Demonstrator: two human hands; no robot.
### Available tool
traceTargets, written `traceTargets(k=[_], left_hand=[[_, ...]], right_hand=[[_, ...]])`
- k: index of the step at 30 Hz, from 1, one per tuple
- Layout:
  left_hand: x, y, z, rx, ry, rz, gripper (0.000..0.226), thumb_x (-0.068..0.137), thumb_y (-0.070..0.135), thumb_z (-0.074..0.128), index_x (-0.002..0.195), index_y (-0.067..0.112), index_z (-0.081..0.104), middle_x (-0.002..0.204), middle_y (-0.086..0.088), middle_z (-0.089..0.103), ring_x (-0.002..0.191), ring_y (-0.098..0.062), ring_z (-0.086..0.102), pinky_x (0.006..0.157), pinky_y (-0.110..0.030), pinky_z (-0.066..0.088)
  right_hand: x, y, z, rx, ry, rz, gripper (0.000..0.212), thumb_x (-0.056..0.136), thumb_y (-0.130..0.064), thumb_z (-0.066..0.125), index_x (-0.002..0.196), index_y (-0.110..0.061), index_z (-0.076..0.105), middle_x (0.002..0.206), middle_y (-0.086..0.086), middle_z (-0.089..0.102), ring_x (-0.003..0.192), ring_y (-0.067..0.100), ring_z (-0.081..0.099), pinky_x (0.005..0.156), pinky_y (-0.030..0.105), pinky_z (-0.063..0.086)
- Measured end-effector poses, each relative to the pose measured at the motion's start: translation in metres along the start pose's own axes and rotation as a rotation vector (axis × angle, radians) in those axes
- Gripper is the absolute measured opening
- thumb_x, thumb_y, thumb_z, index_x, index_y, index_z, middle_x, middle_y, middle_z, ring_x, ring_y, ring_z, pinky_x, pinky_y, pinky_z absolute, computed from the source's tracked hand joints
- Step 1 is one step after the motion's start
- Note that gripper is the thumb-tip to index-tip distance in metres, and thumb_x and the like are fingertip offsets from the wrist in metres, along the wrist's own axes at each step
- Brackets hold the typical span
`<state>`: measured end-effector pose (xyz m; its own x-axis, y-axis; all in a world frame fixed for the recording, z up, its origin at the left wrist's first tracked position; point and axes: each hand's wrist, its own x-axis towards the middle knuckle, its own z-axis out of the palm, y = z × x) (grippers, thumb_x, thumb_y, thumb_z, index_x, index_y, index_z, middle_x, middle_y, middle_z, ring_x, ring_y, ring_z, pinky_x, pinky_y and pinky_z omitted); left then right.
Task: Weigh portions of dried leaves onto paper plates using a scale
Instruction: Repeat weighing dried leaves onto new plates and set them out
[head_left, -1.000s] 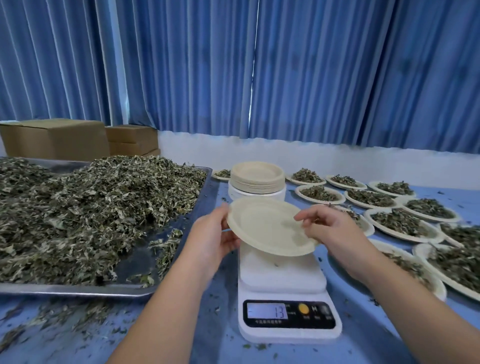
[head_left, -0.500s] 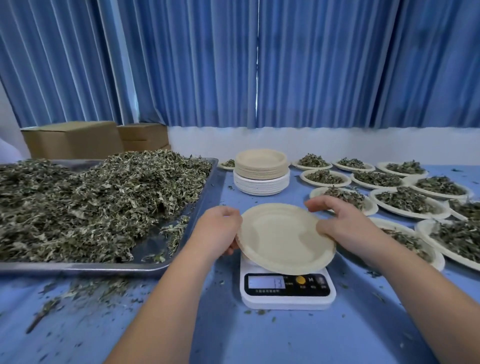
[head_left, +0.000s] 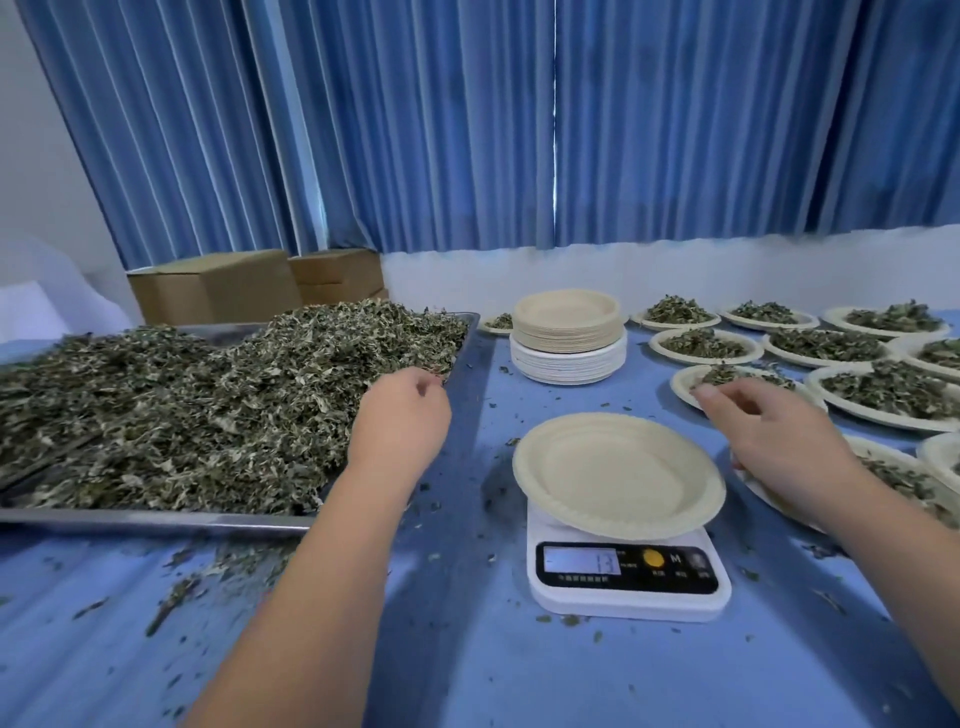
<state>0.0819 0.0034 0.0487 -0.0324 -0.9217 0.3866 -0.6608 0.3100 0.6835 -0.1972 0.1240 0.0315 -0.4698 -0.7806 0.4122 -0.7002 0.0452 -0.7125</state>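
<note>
While an empty paper plate (head_left: 618, 475) is seen lying on the white scale (head_left: 628, 577), overhanging its platform with the display below left uncovered, both hands are held away from it and well apart from each other. The left hand (head_left: 400, 421) is held over the right edge of the metal tray (head_left: 156, 521), just above the heaped dried leaves (head_left: 208, 405); its fingers are curled, and whether any leaves are pinched cannot be told. The right hand (head_left: 774, 441) is held with fingers relaxed and outstretched above the filled plates (head_left: 707, 359) at the right, nothing being gripped. A stack of empty plates (head_left: 568, 338) is set behind the scale, and leaf crumbs are scattered over the blue table (head_left: 467, 665).
</note>
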Motion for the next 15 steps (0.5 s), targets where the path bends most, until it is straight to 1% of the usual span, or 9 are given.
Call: traceTargets(k=[2, 3, 4, 5, 6, 7, 8, 12, 15], left_hand=[[0.018, -0.013, 0.0, 0.076, -0.082, 0.006, 0.028, 0.095, 0.017, 0.04, 0.105, 0.024, 0.066, 0.077, 0.002, 0.066, 0.052, -0.013, 0.051, 0.047, -0.023, 0.035], [0.028, -0.019, 0.0, 0.155, -0.127, 0.034, 0.029, 0.095, 0.016, 0.04, 0.106, 0.023, 0.066, 0.086, 0.0, 0.068, 0.057, -0.013, 0.054, 0.049, -0.024, 0.039], [0.04, -0.027, 0.002, 0.266, -0.182, 0.071, 0.03, 0.095, 0.015, 0.041, 0.111, 0.02, 0.066, 0.101, -0.004, 0.068, 0.069, -0.016, 0.059, 0.057, -0.027, 0.047], [0.051, -0.033, 0.004, 0.4, -0.248, 0.101, 0.033, 0.095, 0.015, 0.041, 0.118, 0.017, 0.064, 0.117, -0.007, 0.063, 0.088, -0.021, 0.062, 0.073, -0.033, 0.053], [0.061, -0.039, 0.006, 0.537, -0.31, 0.116, 0.038, 0.094, 0.016, 0.042, 0.127, 0.016, 0.06, 0.13, -0.012, 0.054, 0.106, -0.027, 0.058, 0.09, -0.039, 0.051], [0.07, -0.043, 0.008, 0.649, -0.355, 0.122, 0.042, 0.094, 0.018, 0.043, 0.134, 0.016, 0.055, 0.137, -0.015, 0.045, 0.117, -0.033, 0.052, 0.1, -0.044, 0.046], [0.078, -0.046, 0.01, 0.718, -0.376, 0.119, 0.046, 0.094, 0.022, 0.043, 0.14, 0.018, 0.049, 0.142, -0.018, 0.038, 0.123, -0.036, 0.048, 0.105, -0.047, 0.042], [0.106, -0.052, 0.015, 0.831, -0.4, 0.073, 0.056, 0.1, 0.046, 0.036, 0.15, 0.021, 0.029, 0.156, -0.016, 0.018, 0.138, -0.039, 0.033, 0.112, -0.052, 0.031], [0.113, -0.058, 0.021, 0.845, -0.474, -0.013, 0.07, 0.098, 0.06, 0.029, 0.155, 0.023, 0.012, 0.162, -0.015, 0.002, 0.146, -0.041, 0.011, 0.117, -0.055, 0.017]], right_hand=[[0.001, -0.001, 0.001, -0.006, 0.01, -0.002, 0.029, 0.096, -0.044, 0.05, 0.081, -0.023, 0.062, 0.069, -0.005, 0.059, 0.067, 0.015, 0.057, 0.055, 0.028, 0.035], [0.001, -0.002, 0.003, -0.018, 0.014, -0.006, 0.029, 0.096, -0.044, 0.049, 0.079, -0.024, 0.062, 0.069, -0.006, 0.059, 0.066, 0.013, 0.055, 0.054, 0.028, 0.033], [0.002, -0.003, 0.004, -0.029, 0.019, -0.011, 0.03, 0.097, -0.042, 0.049, 0.077, -0.023, 0.061, 0.068, -0.006, 0.058, 0.065, 0.011, 0.053, 0.054, 0.027, 0.032], [0.002, -0.003, 0.006, -0.035, 0.021, -0.016, 0.033, 0.097, -0.041, 0.049, 0.074, -0.021, 0.061, 0.066, -0.004, 0.058, 0.064, 0.012, 0.052, 0.053, 0.028, 0.032], [0.003, -0.003, 0.008, -0.038, 0.02, -0.024, 0.036, 0.097, -0.04, 0.049, 0.073, -0.016, 0.061, 0.065, 0.0, 0.057, 0.063, 0.015, 0.05, 0.053, 0.029, 0.032], [0.004, -0.003, 0.009, -0.04, 0.02, -0.032, 0.04, 0.097, -0.04, 0.048, 0.072, -0.011, 0.06, 0.064, 0.005, 0.056, 0.062, 0.018, 0.049, 0.053, 0.03, 0.032], [0.005, -0.003, 0.01, -0.044, 0.02, -0.037, 0.043, 0.098, -0.039, 0.048, 0.071, -0.007, 0.059, 0.063, 0.008, 0.054, 0.061, 0.02, 0.048, 0.053, 0.03, 0.031], [0.009, 0.001, 0.014, -0.051, 0.029, -0.055, 0.046, 0.097, -0.04, 0.047, 0.068, -0.005, 0.055, 0.058, 0.003, 0.048, 0.057, 0.017, 0.044, 0.052, 0.031, 0.03], [0.011, 0.003, 0.018, -0.065, 0.028, -0.078, 0.045, 0.097, -0.041, 0.048, 0.077, -0.004, 0.063, 0.067, 0.009, 0.059, 0.064, 0.02, 0.052, 0.057, 0.028, 0.036]])
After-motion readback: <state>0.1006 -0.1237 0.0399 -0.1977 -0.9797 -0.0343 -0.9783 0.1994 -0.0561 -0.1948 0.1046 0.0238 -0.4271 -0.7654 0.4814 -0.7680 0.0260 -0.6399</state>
